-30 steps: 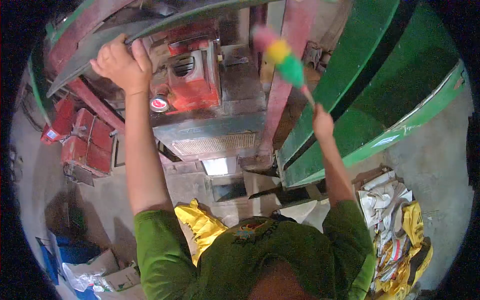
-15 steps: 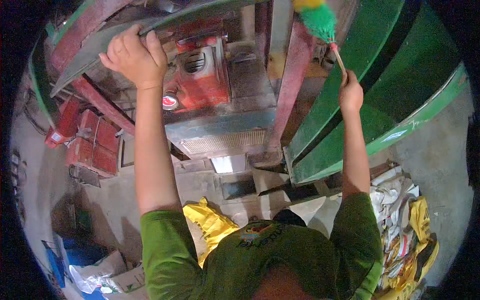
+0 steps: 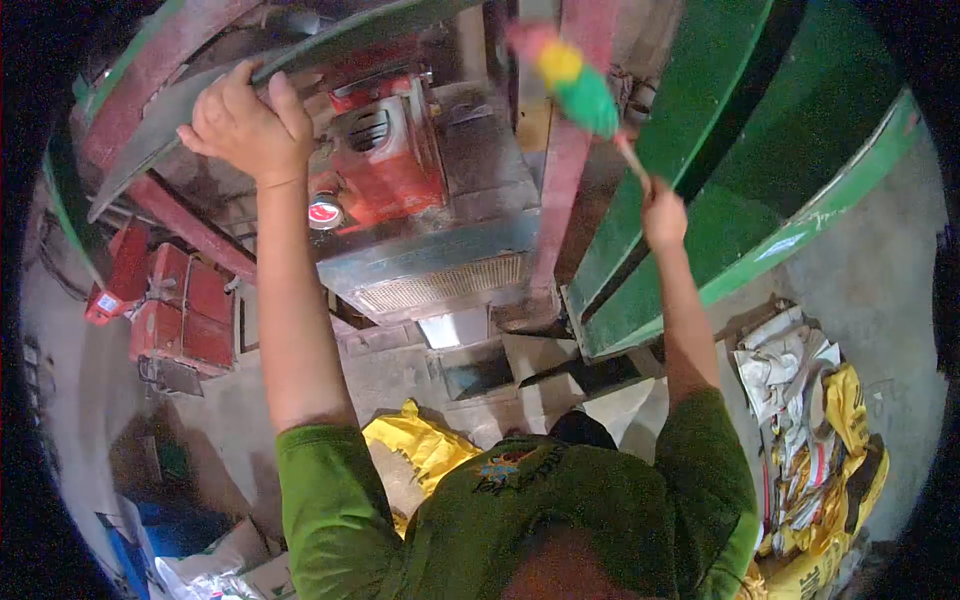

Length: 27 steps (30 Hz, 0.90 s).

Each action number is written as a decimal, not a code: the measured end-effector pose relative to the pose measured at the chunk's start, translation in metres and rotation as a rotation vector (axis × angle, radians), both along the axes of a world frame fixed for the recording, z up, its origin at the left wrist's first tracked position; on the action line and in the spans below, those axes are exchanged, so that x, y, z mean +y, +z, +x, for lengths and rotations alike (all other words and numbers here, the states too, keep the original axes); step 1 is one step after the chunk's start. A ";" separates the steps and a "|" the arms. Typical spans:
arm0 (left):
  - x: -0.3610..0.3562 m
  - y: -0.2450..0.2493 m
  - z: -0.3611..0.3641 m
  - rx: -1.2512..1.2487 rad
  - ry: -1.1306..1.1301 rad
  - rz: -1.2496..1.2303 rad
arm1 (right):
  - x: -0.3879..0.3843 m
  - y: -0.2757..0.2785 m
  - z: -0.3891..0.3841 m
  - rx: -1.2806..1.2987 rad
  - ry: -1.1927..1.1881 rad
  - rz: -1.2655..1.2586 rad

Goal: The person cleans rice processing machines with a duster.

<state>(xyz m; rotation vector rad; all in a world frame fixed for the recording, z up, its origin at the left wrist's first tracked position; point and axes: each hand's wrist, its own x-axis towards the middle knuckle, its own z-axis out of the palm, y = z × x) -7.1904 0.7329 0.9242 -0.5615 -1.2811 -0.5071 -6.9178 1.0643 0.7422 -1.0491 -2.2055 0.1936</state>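
Note:
My right hand (image 3: 664, 217) is wrapped round the light wooden handle of a duster (image 3: 588, 103). Its bristles run green, yellow and pink, blurred at the far end, and point up and left in front of a red post (image 3: 566, 170). At the upper left, my left hand (image 3: 250, 122) rests on the edge of a curved dark green panel (image 3: 400, 20), its fingers bent over that edge and its thumb apart. What lies under those fingers is hidden.
Between my arms stands a red machine (image 3: 385, 170) above a metal grille (image 3: 440, 283). Large green panels (image 3: 740, 215) slope on the right. Red boxes (image 3: 190, 310) sit at the left. Yellow sacks (image 3: 425, 445) and white sacks (image 3: 785, 360) lie on the floor.
My right hand has moved left with the duster, whose head now tilts further left. My left hand keeps its place on the panel edge; the whole view has shifted slightly.

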 end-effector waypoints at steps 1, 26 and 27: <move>0.000 0.000 -0.001 -0.006 0.011 0.001 | 0.002 0.024 -0.007 0.061 -0.034 0.022; -0.001 0.001 0.006 0.016 0.021 -0.039 | 0.036 -0.045 -0.032 0.427 0.168 -0.361; -0.002 0.002 0.006 0.037 0.026 -0.054 | 0.028 -0.015 -0.036 0.507 0.180 -0.262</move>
